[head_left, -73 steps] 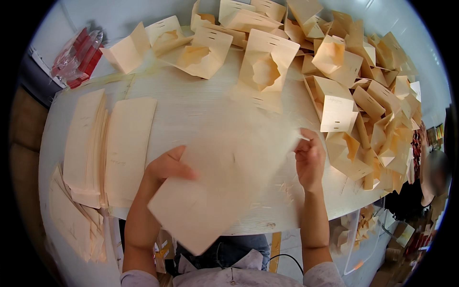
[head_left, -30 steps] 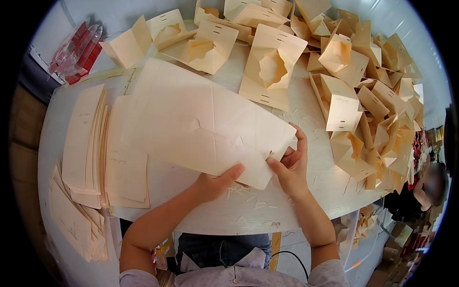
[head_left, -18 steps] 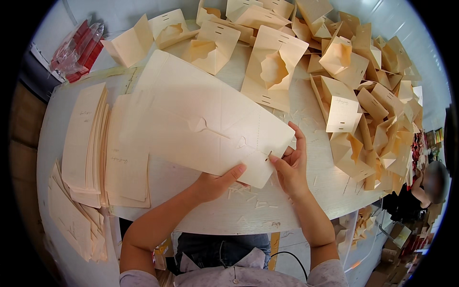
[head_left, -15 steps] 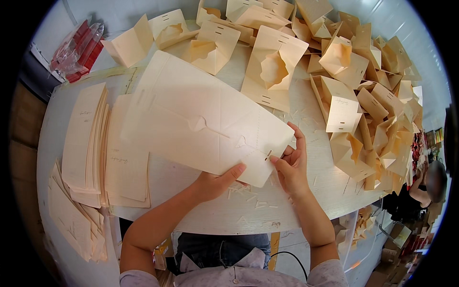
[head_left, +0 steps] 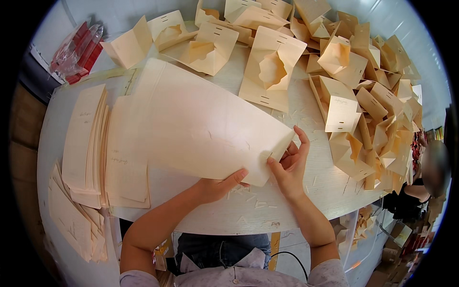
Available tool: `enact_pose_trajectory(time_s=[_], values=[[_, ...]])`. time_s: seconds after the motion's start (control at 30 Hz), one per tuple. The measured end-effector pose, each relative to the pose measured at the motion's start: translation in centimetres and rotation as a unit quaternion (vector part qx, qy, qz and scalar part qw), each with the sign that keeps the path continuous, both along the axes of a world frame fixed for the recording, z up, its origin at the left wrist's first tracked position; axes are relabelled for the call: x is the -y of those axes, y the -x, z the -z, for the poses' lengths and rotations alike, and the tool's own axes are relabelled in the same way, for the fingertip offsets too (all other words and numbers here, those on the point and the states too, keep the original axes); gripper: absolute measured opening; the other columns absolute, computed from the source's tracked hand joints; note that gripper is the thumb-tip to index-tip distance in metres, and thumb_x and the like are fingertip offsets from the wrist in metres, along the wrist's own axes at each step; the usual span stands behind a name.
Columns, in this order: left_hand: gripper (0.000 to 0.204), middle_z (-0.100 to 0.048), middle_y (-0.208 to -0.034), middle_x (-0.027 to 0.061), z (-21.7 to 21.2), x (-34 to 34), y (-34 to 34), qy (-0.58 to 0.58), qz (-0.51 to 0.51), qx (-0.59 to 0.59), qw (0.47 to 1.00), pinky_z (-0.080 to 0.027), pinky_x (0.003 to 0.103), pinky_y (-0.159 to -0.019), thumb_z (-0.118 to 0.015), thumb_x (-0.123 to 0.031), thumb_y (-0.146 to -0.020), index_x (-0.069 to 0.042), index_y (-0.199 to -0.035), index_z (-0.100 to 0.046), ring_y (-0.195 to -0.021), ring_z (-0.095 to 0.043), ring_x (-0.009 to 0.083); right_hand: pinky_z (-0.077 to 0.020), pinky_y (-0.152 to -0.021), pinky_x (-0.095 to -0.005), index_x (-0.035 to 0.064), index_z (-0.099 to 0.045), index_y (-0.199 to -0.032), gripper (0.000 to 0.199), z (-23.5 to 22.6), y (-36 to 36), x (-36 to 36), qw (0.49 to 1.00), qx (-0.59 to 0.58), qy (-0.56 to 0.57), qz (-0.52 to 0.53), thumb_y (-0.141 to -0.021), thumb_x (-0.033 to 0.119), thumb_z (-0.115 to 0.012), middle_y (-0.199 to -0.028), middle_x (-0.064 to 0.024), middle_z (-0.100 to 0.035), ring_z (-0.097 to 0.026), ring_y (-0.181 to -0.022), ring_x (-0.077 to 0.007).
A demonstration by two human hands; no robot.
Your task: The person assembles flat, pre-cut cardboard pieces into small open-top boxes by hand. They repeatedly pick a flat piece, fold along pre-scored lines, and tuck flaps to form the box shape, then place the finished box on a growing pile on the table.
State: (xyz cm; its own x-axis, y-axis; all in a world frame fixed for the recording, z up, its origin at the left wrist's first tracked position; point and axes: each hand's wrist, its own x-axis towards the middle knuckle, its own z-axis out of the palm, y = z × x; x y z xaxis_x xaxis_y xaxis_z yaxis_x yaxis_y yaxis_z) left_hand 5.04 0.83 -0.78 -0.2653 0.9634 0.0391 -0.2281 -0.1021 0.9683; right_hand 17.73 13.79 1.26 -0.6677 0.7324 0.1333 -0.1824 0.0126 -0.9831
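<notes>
A large cream card sheet point(head_left: 201, 124) lies slantwise in front of me, held up above the table. My left hand point(head_left: 219, 187) pinches its near edge, thumb on top and fingers underneath. At its right end my right hand point(head_left: 291, 170) grips the short edge, the thumb on the face beside a small slot and the index finger at the far corner. Faint cut lines show near the sheet's middle right. Its left end reaches over a stack of flat card sheets point(head_left: 126, 177).
More flat sheets point(head_left: 81, 143) are stacked at the left. Folded card boxes point(head_left: 342, 112) heap up along the right and back, one with a scalloped opening point(head_left: 273, 71). Small paper scraps point(head_left: 260, 204) litter the table. Red plastic-wrapped packs point(head_left: 79, 52) sit back left. Another person point(head_left: 416, 191) is far right.
The sheet's far left end has dipped toward me. Its crease lines and cut-outs, plain before, are now mostly lost in a smooth pale face. My right hand has shifted slightly left.
</notes>
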Motion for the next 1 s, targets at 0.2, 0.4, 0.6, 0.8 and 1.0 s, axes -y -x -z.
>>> enact_pose_trajectory(time_s=[0.2, 0.4, 0.6, 0.8, 1.0], values=[[0.024, -0.054, -0.103, 0.0115, -0.2, 0.0, 0.4, 0.023, -0.009, 0.122, 0.992, -0.055, 0.031, -0.069, -0.049, -0.009, -0.089, 0.003, -0.11, -0.047, -0.087, -0.058, 0.0203, -0.0454, -0.076, -0.026, 0.0081, -0.013, -0.131, 0.07, -0.7, -0.2, -0.2, 1.0, -0.005, 0.003, 0.002, -0.075, -0.01, -0.051, -0.106, -0.0137, -0.05, -0.056, -0.09, -0.0154], [0.032, -0.051, -0.108, 0.0131, -0.8, -0.4, 0.9, 0.021, -0.033, 0.189, 0.981, -0.056, 0.035, -0.07, -0.049, -0.013, -0.089, 0.002, -0.116, -0.04, -0.09, -0.058, 0.023, -0.0441, -0.071, -0.0231, 0.0061, -0.029, -0.123, 0.054, 0.0, -0.8, -1.6, 0.998, -0.05, 0.045, 0.0, -0.077, -0.01, -0.051, -0.097, -0.0089, -0.052, -0.056, -0.085, -0.0121], [0.034, -0.051, -0.109, 0.0112, 0.3, -0.1, 1.0, 0.043, -0.056, 0.136, 0.988, -0.053, 0.034, -0.077, -0.05, -0.013, -0.089, 0.0, -0.118, -0.04, -0.097, -0.055, 0.0203, -0.0414, -0.07, -0.0203, 0.0035, -0.049, -0.105, 0.035, 0.6, -0.5, -1.3, 0.994, -0.033, -0.104, -0.023, -0.075, -0.011, -0.058, -0.094, -0.0041, -0.05, -0.049, -0.078, -0.0086], [0.038, -0.046, -0.122, 0.0078, -0.3, 0.2, 1.3, -0.012, 0.047, 0.324, 0.945, -0.036, 0.042, -0.098, -0.046, -0.01, -0.089, -0.007, -0.125, -0.037, -0.115, -0.044, 0.0209, -0.039, -0.066, -0.0183, 0.0029, -0.055, -0.095, 0.027, 0.4, -0.4, -0.7, 0.99, 0.005, -0.138, -0.023, -0.073, -0.01, -0.062, -0.092, -0.0029, -0.048, -0.048, -0.075, -0.0074], [0.041, -0.039, -0.13, 0.0096, -0.8, 0.1, 1.1, -0.028, 0.087, 0.415, 0.905, -0.031, 0.044, -0.102, -0.042, -0.008, -0.09, -0.007, -0.13, -0.031, -0.122, -0.037, 0.0241, -0.0364, -0.061, -0.0173, 0.0029, -0.048, -0.105, 0.033, -0.1, 0.1, -0.4, 0.997, -0.041, 0.029, -0.059, -0.076, -0.011, -0.056, -0.083, 0.0002, -0.047, -0.044, -0.069, -0.0046]])
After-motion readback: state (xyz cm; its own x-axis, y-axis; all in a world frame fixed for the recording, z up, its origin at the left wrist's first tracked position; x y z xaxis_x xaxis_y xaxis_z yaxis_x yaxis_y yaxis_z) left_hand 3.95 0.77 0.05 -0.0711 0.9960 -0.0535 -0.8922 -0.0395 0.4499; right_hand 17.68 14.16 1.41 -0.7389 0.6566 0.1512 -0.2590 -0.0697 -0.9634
